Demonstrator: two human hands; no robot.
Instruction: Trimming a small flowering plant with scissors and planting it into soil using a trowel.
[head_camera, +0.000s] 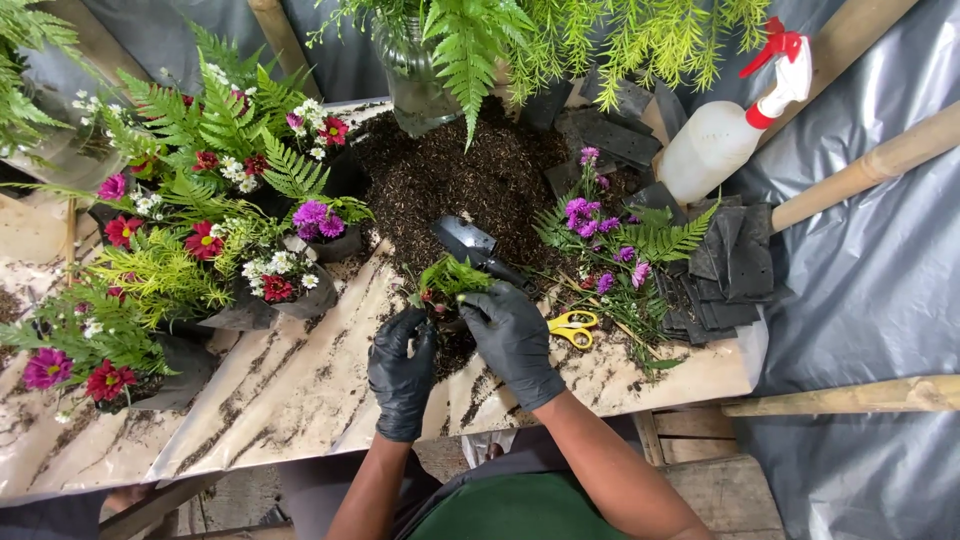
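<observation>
Both of my hands wear black gloves. My left hand (401, 368) and my right hand (514, 340) close around a small black planting bag (447, 322) near the table's front edge. Green fern sprigs and a small red flower (449, 277) stick up out of the bag between my fingers. A black hand trowel (470, 246) lies just beyond, its blade on a pile of dark soil (450, 175). Yellow-handled scissors (573, 327) rest on the table right of my right hand.
Several filled bags of ferns and red, purple and white flowers (200, 240) crowd the left side. Loose purple flowers and fern fronds (615, 245) lie right, beside stacked empty black bags (730, 265). A white spray bottle with red trigger (735, 120) stands at the back right.
</observation>
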